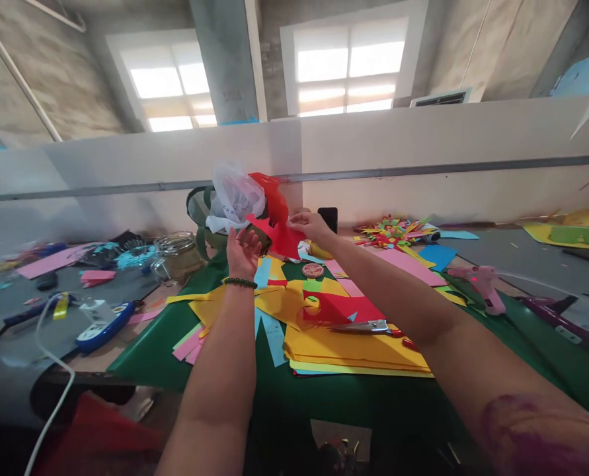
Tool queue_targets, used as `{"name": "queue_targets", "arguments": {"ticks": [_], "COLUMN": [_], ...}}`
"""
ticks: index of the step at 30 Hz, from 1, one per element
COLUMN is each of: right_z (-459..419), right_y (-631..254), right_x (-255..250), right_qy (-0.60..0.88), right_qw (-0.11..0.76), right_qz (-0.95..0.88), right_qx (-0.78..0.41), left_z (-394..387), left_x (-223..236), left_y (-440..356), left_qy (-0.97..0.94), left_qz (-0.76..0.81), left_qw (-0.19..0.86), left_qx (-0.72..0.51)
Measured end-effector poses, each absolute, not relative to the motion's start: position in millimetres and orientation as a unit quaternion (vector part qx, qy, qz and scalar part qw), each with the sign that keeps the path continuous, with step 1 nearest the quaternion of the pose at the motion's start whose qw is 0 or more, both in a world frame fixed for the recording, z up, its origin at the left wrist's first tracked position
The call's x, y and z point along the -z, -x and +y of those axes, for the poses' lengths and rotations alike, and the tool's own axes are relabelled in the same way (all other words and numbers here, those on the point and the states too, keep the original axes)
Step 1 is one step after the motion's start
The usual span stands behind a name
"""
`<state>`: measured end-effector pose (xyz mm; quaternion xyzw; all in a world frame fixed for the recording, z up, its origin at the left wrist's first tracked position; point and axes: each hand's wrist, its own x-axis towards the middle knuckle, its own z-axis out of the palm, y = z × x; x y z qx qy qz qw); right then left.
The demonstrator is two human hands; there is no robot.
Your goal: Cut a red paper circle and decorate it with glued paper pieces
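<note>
Out over the far side of the table, my right hand [310, 226] pinches the right edge of a piece of red paper [284, 239] with an irregular outline. My left hand [244, 252] is turned palm up with its fingers apart, just left of and below the paper. Behind both hands stands a dark bag [199, 201] stuffed with a white plastic bag [232, 195] and a red plastic bag [268, 188]. Scissors [366, 326] lie on a red sheet [336, 307] over a stack of yellow sheets [348, 347], below my right forearm.
A green cover [165, 350] lies under coloured paper scraps. On the right are a pink glue gun [485, 284] and a bundle of colourful strips [396, 231]. A glass jar [175, 254] and a blue-and-white device [103, 324] stand left. A phone [328, 218] is upright behind my right hand.
</note>
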<state>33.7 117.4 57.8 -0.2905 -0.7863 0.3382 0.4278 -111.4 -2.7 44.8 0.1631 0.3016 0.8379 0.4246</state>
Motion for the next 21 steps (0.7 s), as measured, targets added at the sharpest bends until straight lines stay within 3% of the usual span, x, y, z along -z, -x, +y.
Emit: {"name": "queue_targets", "arguments": {"ticks": [6, 10, 16, 21], "right_z": [98.5, 82.8, 62.2, 56.7], "right_y": [-65.2, -92.3, -135.9, -161.7], "right_x": [-71.8, -73.0, -59.8, -39.9], "right_qy": [0.254, 0.261, 0.321, 0.285], "right_qw": [0.420, 0.423, 0.381, 0.372], "right_qz": [-0.792, -0.791, -0.747, -0.727], "right_qx": [-0.363, -0.355, -0.440, -0.502], "left_z": [-0.1, -0.4, 2.1, 2.8], "left_x": [-36.3, -32.2, -25.1, -21.3], "left_y": [105.5, 90.1, 56.2, 34.5], "left_qy": [-0.331, -0.496, -0.675, -0.654], "left_qz": [0.364, 0.349, 0.397, 0.407], "left_qw": [0.577, 0.526, 0.387, 0.441], "left_qx": [-0.651, -0.596, -0.487, -0.461]}}
